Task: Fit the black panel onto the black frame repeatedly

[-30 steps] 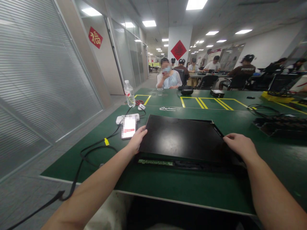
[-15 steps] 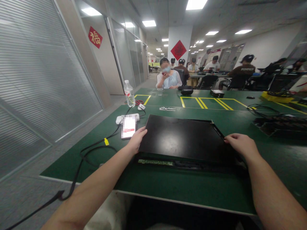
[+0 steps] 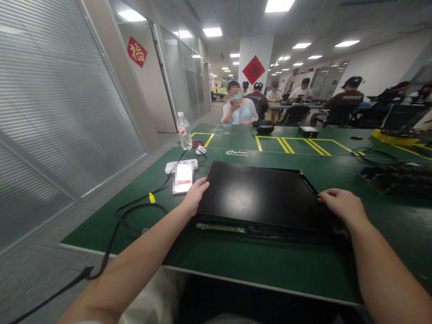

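Observation:
A dark, glossy display panel (image 3: 256, 193) lies in front of me, tilted a little over the green table. My left hand (image 3: 197, 195) grips its left edge, thumb on top and the other fingers mostly hidden. At the right side my right hand (image 3: 342, 204) pinches the edge, where a thin black frame strip (image 3: 309, 185) shows along the panel. Below the panel's near edge sits a narrow green circuit board (image 3: 221, 228), with a black strip running on to its right. Whether the board is joined to the panel I cannot tell.
Left of the panel are a lit phone (image 3: 183, 177), a white power strip (image 3: 168, 167), a black cable (image 3: 118, 211) and a water bottle (image 3: 184, 130). White calipers (image 3: 237, 153) lie beyond. A dark assembly (image 3: 398, 180) stands right. Across the table sits a person (image 3: 241, 111).
The whole view has shifted slightly, moving things a little to the right. Both hands keep their hold on the display panel, which shows no clear movement.

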A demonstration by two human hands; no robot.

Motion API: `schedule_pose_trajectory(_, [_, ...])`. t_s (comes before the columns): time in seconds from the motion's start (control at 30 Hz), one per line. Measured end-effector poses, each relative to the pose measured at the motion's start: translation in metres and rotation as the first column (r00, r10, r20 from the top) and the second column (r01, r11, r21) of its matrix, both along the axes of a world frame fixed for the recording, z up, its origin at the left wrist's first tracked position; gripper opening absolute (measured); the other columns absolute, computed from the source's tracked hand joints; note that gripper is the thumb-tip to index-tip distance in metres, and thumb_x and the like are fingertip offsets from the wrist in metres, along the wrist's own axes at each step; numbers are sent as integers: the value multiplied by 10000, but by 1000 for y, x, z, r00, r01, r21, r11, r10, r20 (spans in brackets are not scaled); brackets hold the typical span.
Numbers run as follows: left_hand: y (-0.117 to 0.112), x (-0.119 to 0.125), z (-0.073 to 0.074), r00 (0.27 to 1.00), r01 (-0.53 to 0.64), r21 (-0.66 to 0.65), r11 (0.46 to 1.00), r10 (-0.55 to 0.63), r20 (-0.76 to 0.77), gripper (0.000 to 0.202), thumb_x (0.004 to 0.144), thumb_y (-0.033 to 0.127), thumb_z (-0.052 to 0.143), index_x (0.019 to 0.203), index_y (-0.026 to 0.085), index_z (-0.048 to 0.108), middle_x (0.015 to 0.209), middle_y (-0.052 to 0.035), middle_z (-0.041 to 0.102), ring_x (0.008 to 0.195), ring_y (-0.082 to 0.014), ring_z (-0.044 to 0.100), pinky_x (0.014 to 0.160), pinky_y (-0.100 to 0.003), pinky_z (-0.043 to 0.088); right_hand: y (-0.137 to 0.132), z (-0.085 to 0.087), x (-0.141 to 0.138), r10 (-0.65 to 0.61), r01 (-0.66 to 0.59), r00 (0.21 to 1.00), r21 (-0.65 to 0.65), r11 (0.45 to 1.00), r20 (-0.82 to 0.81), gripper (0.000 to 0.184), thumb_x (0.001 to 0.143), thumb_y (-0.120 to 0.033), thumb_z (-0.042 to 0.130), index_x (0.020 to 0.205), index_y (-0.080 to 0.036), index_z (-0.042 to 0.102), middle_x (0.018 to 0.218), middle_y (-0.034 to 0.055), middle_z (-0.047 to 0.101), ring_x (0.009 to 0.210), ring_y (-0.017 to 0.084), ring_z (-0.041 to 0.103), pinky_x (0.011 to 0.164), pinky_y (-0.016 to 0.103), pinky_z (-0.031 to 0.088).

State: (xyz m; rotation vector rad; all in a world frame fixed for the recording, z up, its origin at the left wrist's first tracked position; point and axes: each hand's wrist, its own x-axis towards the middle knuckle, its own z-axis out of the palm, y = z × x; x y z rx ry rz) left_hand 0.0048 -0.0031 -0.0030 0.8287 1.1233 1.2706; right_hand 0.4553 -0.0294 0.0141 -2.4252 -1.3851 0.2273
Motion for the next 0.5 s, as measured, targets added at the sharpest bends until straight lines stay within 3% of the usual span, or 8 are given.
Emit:
schedule_pose_trajectory(0.27, [0, 0, -1, 1000, 8, 10, 1000, -8, 12, 365, 830, 175, 754, 1193, 173, 723, 1072, -105, 801, 1015, -283, 755, 885, -386, 600, 3, -3, 4, -2, 2, 1000, 20, 1000, 2, 294, 802, -420, 563, 853, -243, 792, 906, 111, 766, 867, 309, 670, 676, 359, 447])
schedule_pose_trajectory(0.5, [-4, 1, 7, 999, 33, 61, 998, -35, 23, 302, 818, 148, 737, 1120, 157, 747, 1073, -105, 801, 1064, -278, 741, 939, -376, 578, 2, -1, 1, -12, 12, 1000, 14, 1000, -16, 295, 816, -407, 549, 840, -240, 790, 899, 100, 766, 888, 300, 665, 699, 349, 441])
